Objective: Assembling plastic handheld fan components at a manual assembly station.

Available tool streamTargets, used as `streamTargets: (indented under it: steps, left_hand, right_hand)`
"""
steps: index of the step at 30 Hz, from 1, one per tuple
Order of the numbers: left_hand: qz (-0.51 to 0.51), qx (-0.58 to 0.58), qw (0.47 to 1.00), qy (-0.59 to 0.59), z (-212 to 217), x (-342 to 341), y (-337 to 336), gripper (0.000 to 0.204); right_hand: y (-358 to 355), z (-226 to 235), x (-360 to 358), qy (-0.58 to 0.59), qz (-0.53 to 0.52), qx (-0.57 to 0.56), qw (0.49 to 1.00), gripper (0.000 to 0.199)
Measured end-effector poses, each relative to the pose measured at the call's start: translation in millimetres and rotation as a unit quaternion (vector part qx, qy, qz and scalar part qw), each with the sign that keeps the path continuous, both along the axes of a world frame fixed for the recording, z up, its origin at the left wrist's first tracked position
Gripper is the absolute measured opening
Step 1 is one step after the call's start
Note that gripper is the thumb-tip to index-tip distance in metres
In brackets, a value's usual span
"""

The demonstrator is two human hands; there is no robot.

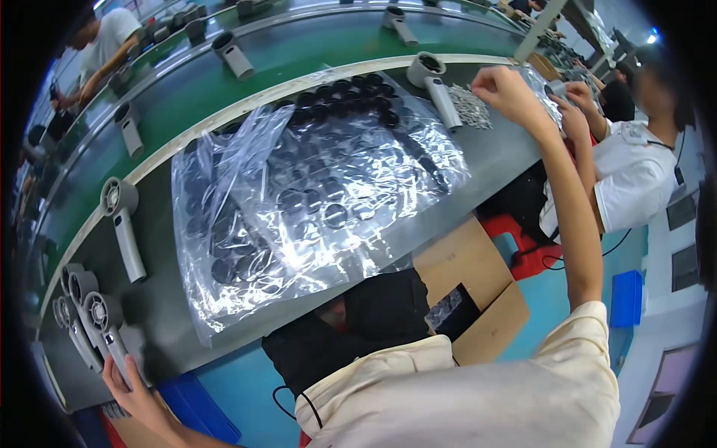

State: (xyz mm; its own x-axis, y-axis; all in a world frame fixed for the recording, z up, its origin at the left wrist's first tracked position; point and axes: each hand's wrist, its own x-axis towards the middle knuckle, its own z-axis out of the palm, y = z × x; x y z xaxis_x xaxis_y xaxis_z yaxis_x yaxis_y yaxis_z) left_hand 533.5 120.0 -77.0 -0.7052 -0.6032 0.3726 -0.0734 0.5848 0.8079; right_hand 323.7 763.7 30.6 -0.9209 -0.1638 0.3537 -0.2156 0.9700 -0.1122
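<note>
At the lower left, my left hand [138,396] is closed around the handle of a grey handheld fan [104,321]. Beside it on the grey bench stand several more handheld fans [72,317] close together. My right hand [508,93] is raised at the far right, its fingers curled together; anything they hold is hidden or too small to name. Just left of and below that hand lies a pile of small grey parts [472,108]. Another handheld fan [441,93] rests next to the pile. Between my hands spreads a clear plastic bag [321,216] over many round black parts.
Beyond the bench runs a green conveyor belt [299,56] carrying several fans. A single fan [123,224] lies left of the bag. A co-worker [642,164] sits at the right, hands near the bench. An open cardboard box [467,265] stands below the bench edge.
</note>
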Motion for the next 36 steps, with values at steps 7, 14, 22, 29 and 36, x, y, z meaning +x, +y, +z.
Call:
streamTargets:
  steps: [7, 14, 22, 29, 36]
  left_hand:
    - [-0.1, 0.274, 0.953, 0.08, 22.5, -5.8, 74.0, 0.044]
    - [-0.193, 0.353, 0.91, 0.1, 28.2, -20.4, 155.1, 0.049]
    - [-0.335, 0.427, 0.838, 0.05, 53.1, -15.2, 215.0, 0.06]
    - [-0.374, 0.434, 0.818, 0.04, 44.5, -19.7, 239.2, 0.063]
    - [-0.359, 0.43, 0.828, 0.04, 44.3, -23.3, 243.4, 0.061]
  right_hand:
    - [44.1, -64.9, 7.7, -0.012, -0.059, -0.097, 0.994, 0.019]
    - [41.7, -74.0, 7.7, 0.008, -0.075, -0.127, 0.989, 0.01]
    - [28.8, -58.9, 2.8, -0.003, -0.107, -0.19, 0.976, 0.013]
    - [35.0, -72.1, -4.9, 0.02, -0.108, -0.186, 0.976, 0.013]
    - [37.9, -68.8, -1.1, -0.081, -0.07, -0.313, 0.944, 0.012]
